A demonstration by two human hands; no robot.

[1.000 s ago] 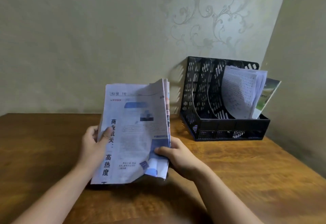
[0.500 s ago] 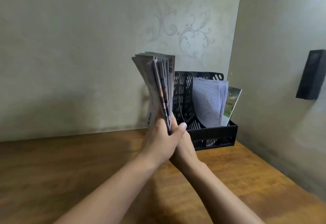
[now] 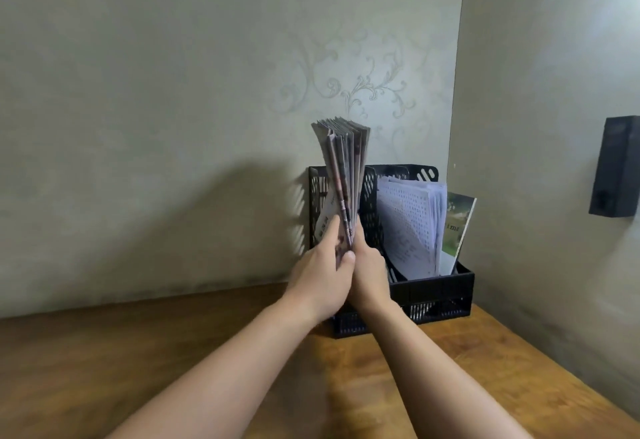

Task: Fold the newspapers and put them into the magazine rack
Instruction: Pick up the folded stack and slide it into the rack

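Note:
A folded newspaper (image 3: 344,175) stands upright, edge-on to me, its top pages fanning apart. My left hand (image 3: 322,276) grips its lower left side and my right hand (image 3: 369,274) grips its lower right side, the two hands pressed together. The paper hangs over the left end of the black mesh magazine rack (image 3: 433,291), which stands on the wooden table against the wall. Whether its bottom edge is inside a slot is hidden by my hands. White printed sheets (image 3: 410,227) and a green-covered magazine (image 3: 457,227) stand in the rack's right slots.
The wooden table (image 3: 173,352) reaches to the patterned back wall and to a side wall on the right. A dark box (image 3: 614,167) is mounted on the right wall above the table.
The newspaper went from facing me flat above the table to upright and edge-on, and both hands carried it forward to the rack's left end. My view has swung to the right.

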